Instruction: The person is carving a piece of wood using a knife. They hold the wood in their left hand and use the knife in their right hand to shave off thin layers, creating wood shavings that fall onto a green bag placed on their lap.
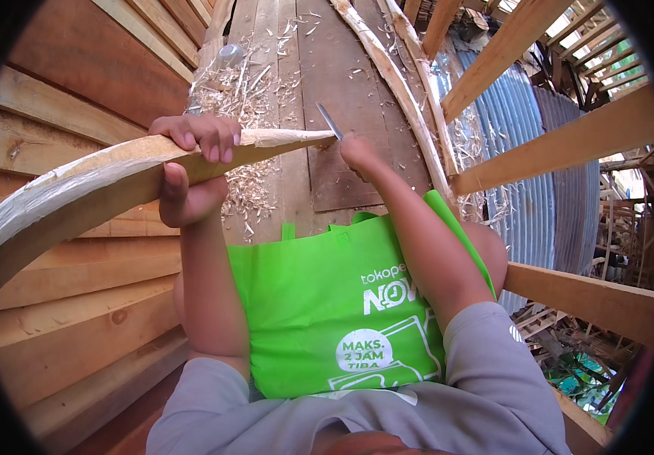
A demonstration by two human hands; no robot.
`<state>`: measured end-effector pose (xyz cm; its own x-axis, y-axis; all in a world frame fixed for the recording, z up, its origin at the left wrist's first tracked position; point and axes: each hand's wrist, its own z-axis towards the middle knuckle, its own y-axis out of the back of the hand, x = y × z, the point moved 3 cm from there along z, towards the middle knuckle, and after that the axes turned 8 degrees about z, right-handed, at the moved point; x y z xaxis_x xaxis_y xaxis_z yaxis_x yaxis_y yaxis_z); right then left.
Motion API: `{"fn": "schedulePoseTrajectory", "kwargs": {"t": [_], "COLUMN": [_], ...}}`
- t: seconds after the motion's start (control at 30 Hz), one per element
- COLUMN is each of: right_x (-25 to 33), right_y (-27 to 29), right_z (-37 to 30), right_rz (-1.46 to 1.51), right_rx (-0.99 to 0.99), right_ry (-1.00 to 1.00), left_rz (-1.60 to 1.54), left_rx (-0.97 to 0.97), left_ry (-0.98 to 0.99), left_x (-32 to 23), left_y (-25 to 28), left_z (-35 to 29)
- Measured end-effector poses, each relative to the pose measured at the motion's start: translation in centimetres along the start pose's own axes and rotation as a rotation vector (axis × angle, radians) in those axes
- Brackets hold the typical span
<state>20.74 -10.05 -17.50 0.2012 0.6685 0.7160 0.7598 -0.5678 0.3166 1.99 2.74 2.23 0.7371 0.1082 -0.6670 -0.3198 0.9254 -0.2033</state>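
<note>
A long curved piece of wood (77,171), pale and roughly shaved along its upper face, runs from the left edge to a narrow tip near the middle. My left hand (196,155) is closed around it, fingers over the top and thumb below. Beside the narrow tip, my right hand (360,157) is closed on a knife (328,120). Its blade points up and away to the left, close to the tip; whether they touch I cannot tell. The handle is hidden in my fist. Over my lap lies a green bag (304,303) with white print.
Wood shavings (243,193) litter the plank floor (289,45), with a clear rounded container (230,54) among them. Two long peeled poles (388,72) lie on the right. A plank wall (69,296) stands close on the left; wooden rails (562,148) and corrugated metal sheets (520,197) are at the right.
</note>
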Motion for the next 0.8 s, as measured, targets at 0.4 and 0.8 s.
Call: {"fn": "schedulePoseTrajectory", "kwargs": {"t": [0.4,0.8], "right_x": [-0.8,-2.6], "right_y": [-0.4,-1.0], "right_z": [-0.4,1.5], "right_rz": [-0.006,0.331], "right_rx": [-0.097,0.029], "right_ry": [0.045,-0.286], "left_rz": [0.018,0.013], "left_rx": [-0.080,-0.027], "left_ry": [-0.016,-0.013], "left_x": [-0.2,-0.4], "left_y": [0.3,0.2], "left_z": [-0.2,0.4]}}
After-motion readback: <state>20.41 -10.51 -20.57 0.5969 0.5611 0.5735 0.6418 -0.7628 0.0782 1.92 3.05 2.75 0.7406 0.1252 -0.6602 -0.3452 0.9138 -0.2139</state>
